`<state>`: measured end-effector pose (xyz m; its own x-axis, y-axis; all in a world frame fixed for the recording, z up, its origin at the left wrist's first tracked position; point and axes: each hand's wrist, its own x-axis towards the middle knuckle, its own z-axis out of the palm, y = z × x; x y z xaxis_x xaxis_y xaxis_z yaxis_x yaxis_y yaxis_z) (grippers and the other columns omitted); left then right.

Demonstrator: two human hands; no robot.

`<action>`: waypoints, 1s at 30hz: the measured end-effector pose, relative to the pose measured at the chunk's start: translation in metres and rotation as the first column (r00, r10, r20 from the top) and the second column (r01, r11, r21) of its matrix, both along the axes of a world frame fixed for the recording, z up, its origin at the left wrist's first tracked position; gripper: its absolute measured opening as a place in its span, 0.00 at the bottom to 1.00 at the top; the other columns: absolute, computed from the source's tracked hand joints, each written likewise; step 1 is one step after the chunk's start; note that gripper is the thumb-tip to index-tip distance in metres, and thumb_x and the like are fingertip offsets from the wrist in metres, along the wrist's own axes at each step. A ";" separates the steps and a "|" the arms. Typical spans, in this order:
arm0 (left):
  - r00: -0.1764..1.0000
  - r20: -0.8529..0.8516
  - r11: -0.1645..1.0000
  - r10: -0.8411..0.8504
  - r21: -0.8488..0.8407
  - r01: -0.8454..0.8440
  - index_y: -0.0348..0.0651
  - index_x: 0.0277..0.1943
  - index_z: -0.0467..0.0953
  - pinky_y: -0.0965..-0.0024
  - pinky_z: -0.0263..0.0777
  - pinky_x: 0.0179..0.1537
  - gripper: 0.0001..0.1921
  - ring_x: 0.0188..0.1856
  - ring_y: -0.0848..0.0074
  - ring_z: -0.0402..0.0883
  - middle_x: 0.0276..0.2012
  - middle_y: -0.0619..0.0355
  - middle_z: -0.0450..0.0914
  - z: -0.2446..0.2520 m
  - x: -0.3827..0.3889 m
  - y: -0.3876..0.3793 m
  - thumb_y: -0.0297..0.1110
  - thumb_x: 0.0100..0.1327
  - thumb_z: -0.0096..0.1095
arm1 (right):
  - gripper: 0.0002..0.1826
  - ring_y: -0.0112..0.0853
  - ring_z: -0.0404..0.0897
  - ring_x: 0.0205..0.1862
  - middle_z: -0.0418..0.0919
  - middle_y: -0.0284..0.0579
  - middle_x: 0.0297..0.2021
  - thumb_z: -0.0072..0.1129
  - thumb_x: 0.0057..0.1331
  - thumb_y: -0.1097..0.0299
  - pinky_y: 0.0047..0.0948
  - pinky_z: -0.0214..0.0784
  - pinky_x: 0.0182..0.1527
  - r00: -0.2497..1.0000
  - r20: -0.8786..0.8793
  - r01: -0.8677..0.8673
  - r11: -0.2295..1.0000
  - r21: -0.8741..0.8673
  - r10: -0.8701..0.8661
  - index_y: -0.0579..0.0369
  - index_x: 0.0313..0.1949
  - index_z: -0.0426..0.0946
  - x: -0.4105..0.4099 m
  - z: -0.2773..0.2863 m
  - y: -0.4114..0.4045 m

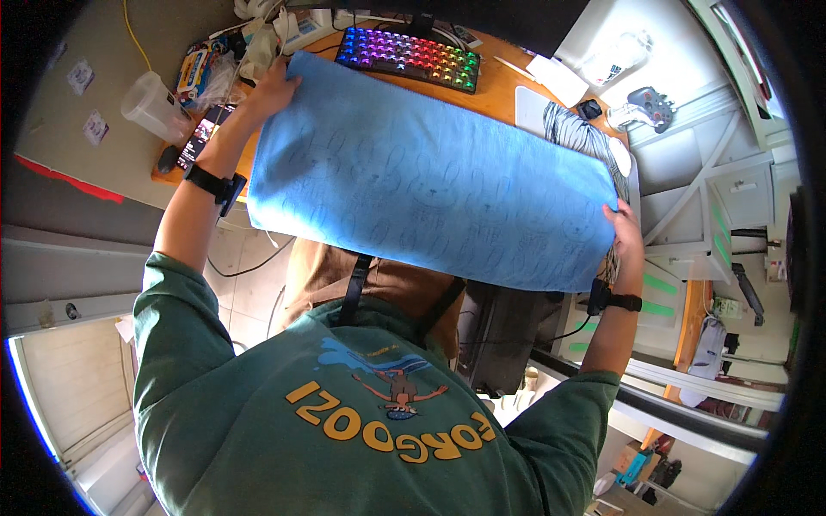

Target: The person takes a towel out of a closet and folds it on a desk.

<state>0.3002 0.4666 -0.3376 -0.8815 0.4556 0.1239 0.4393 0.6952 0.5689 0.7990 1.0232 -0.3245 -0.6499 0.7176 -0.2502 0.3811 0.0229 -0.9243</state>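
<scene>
A blue towel (413, 187) with embossed rabbit figures is stretched out flat before me, over the front of the wooden desk and above my lap. My left hand (276, 89) pinches it near the far left corner. On the other side, my right hand (623, 227) grips the right edge, thumb on the visible face. The right end hangs a little lower in the picture than the left. Fingers behind the cloth are hidden on both sides. Each wrist wears a black strap with a small device.
Behind the towel, a lit keyboard (410, 57) stands below a monitor (503, 22). A clear plastic cup (155, 106) and a phone (205, 137) lie at the left. A zebra-striped cloth item (577, 135), white pad (530, 106) and game controller (650, 108) are at the right.
</scene>
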 end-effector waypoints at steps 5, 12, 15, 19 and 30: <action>0.999 -0.043 0.995 -0.008 0.100 0.012 0.32 0.71 0.59 0.50 0.64 0.68 0.32 0.69 0.42 0.70 0.66 0.31 0.71 -0.020 -0.024 0.005 0.41 0.71 0.61 | 0.20 0.29 0.81 0.41 0.84 0.42 0.41 0.68 0.69 0.62 0.29 0.74 0.44 0.997 0.064 0.025 0.963 0.267 -0.043 0.61 0.55 0.80 -0.022 -0.025 0.029; 0.755 -0.447 0.877 -0.480 -0.257 0.405 0.44 0.72 0.63 0.47 0.66 0.68 0.37 0.69 0.43 0.66 0.70 0.39 0.60 -0.002 0.094 -0.022 0.51 0.66 0.70 | 0.37 0.34 0.80 0.39 0.82 0.47 0.37 0.72 0.62 0.42 0.32 0.73 0.45 0.949 0.123 0.151 0.757 0.636 -0.292 0.70 0.50 0.76 0.075 -0.061 0.004; 0.731 -0.200 0.756 -0.653 -0.243 0.608 0.51 0.74 0.63 0.45 0.62 0.70 0.41 0.73 0.43 0.62 0.73 0.41 0.59 0.019 0.154 -0.043 0.51 0.62 0.73 | 0.39 0.32 0.81 0.36 0.82 0.49 0.38 0.72 0.63 0.43 0.30 0.75 0.41 0.826 0.246 0.178 0.648 0.741 -0.507 0.71 0.55 0.72 0.115 -0.067 -0.061; 0.709 -0.070 0.651 -0.701 -0.469 0.597 0.53 0.77 0.58 0.42 0.48 0.77 0.48 0.80 0.50 0.51 0.78 0.44 0.52 0.027 0.207 -0.058 0.41 0.56 0.78 | 0.37 0.32 0.85 0.33 0.82 0.53 0.38 0.70 0.67 0.50 0.27 0.79 0.35 0.867 0.164 0.465 0.882 0.076 -0.471 0.71 0.59 0.66 0.126 -0.050 -0.132; 0.737 -0.120 0.677 -0.665 -0.514 0.526 0.46 0.76 0.62 0.42 0.39 0.79 0.48 0.82 0.55 0.47 0.81 0.47 0.49 0.010 0.203 -0.079 0.18 0.45 0.56 | 0.25 0.34 0.85 0.37 0.81 0.48 0.41 0.67 0.70 0.65 0.31 0.85 0.39 0.784 -0.249 0.572 0.817 -0.067 -0.569 0.67 0.58 0.68 0.126 -0.075 -0.149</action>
<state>0.5034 0.3874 -0.3275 -0.3578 0.9335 -0.0232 0.9307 0.3585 0.0726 0.9251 0.8739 -0.3995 -0.1592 0.9789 -0.1278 0.0888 -0.1148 -0.9894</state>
